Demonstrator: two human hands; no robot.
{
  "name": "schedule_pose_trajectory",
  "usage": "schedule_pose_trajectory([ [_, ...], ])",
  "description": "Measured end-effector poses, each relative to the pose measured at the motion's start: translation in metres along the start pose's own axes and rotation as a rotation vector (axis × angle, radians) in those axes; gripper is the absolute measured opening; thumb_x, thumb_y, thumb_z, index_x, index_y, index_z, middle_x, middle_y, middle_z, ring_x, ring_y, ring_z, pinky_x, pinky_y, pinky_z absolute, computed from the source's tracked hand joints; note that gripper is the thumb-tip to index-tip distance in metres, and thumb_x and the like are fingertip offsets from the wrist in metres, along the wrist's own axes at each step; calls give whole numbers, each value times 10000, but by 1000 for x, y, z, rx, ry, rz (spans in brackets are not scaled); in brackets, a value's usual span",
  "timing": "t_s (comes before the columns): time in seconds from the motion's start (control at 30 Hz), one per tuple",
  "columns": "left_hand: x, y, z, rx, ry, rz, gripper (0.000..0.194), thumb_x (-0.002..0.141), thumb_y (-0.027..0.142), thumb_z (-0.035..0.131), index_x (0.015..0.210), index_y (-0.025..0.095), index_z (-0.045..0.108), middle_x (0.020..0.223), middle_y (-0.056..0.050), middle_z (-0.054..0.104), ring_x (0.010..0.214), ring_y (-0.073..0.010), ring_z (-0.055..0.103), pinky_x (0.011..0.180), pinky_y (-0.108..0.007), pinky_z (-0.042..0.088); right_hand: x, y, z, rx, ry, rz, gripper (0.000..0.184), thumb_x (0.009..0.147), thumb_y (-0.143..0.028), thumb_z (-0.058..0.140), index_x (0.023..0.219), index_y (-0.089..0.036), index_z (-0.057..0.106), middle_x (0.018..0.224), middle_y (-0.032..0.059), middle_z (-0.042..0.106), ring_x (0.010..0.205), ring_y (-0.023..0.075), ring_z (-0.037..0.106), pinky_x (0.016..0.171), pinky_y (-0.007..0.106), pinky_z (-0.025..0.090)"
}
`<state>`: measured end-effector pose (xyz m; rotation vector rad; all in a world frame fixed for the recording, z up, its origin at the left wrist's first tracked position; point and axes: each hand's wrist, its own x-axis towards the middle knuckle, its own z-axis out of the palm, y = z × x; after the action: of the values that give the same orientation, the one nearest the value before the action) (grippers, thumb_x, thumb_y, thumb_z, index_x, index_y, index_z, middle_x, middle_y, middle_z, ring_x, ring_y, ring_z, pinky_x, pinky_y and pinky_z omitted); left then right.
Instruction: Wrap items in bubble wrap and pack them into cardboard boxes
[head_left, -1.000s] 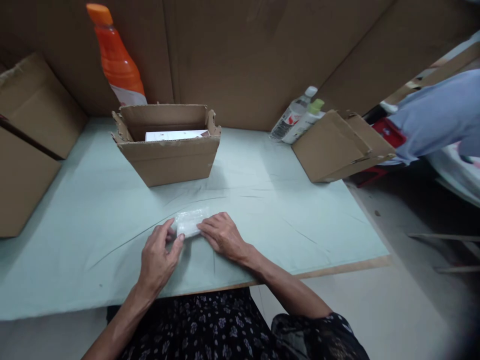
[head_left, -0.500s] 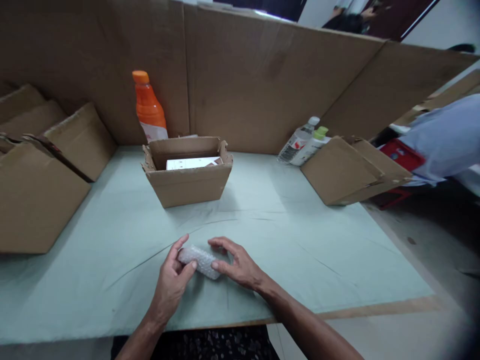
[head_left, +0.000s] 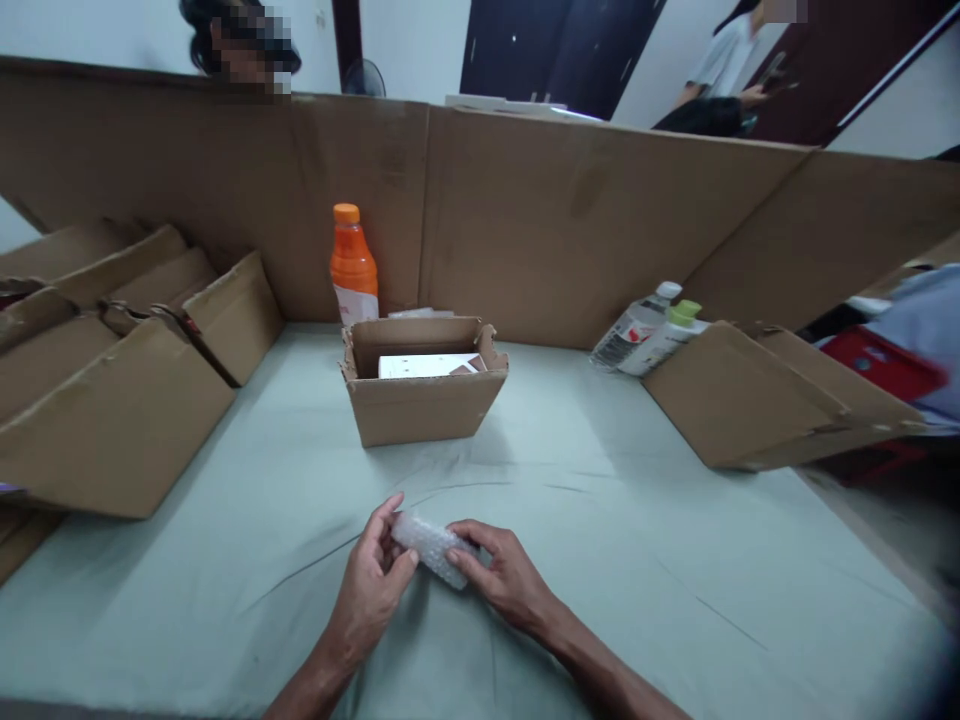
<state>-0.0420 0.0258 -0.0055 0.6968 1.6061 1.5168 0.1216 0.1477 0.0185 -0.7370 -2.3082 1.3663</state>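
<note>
A small oblong bundle in bubble wrap [head_left: 430,545] is held between my two hands, low over the table's front part; what lies inside the wrap cannot be made out. My left hand [head_left: 373,570] grips its left end, thumb on the near side and fingers behind. At the right end, my right hand [head_left: 506,572] pinches it between thumb and fingers. Beyond the hands stands an open cardboard box [head_left: 424,408] with a white carton [head_left: 427,366] inside.
An orange bottle [head_left: 354,265] stands behind the box. Several cardboard boxes [head_left: 142,400] sit at the left. To the right, a clear bottle [head_left: 634,325] and a green-capped bottle [head_left: 667,340] lean beside another box [head_left: 742,395]. A cardboard wall [head_left: 562,220] closes the back; people are beyond it.
My right hand has closed its fingers onto the bundle's right end, where they were apart before. The view has tilted up and turned left, so everything sits lower and further right.
</note>
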Motion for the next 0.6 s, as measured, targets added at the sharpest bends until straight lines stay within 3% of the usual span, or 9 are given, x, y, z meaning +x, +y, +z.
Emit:
schedule_pose_trajectory([
  [0.1,3,-1,-6,123,4,87,459,802,284,603,1248,181,634,1201,-117,696,1060,-229,688,910,-357,566,6,7,5,-201,114,-203,184,937,-211,586,1073,-222,710,976,59,771,886,218,712,793,340,545],
  [0.2,9,0,-19,268,38,287,286,825,220,543,1054,208,715,1123,-95,714,1081,-237,682,965,-389,552,13,5,11,-403,180,-438,239,937,-175,561,1141,-228,673,1030,90,761,921,235,699,803,388,537],
  [0.27,14,2,-31,351,104,400,303,820,190,515,1040,212,722,1141,-102,708,1131,-250,666,1003,-419,538,16,1,13,-466,139,-520,252,924,-231,601,1170,-232,657,1087,108,747,950,249,692,806,409,535],
  [0.33,19,4,-46,418,187,425,381,805,169,496,1120,213,706,1212,-114,687,1160,-261,654,958,-424,562,18,-4,9,-474,128,-549,288,906,-284,642,1191,-241,649,1152,117,733,1011,264,689,846,436,535],
  [0.4,22,9,-61,462,254,377,448,802,170,491,1208,224,672,1304,-119,649,1153,-267,652,808,-377,595,22,-7,-3,-455,235,-509,266,915,-263,637,1181,-259,656,1175,109,730,1064,268,686,894,453,533],
  [0.5,32,21,-78,504,305,301,477,823,222,528,1290,248,623,1386,-117,599,1087,-267,664,640,-309,565,39,-3,-34,-354,503,-314,236,951,-229,585,1171,-267,661,1213,102,717,1138,261,670,965,465,524],
  [0.6,58,33,-81,506,319,312,561,837,291,582,1395,251,539,1414,-133,568,1114,-279,655,733,-355,587,73,12,-63,-180,610,-100,382,922,-300,609,1297,-230,597,1348,135,644,1162,270,654,940,461,538],
])
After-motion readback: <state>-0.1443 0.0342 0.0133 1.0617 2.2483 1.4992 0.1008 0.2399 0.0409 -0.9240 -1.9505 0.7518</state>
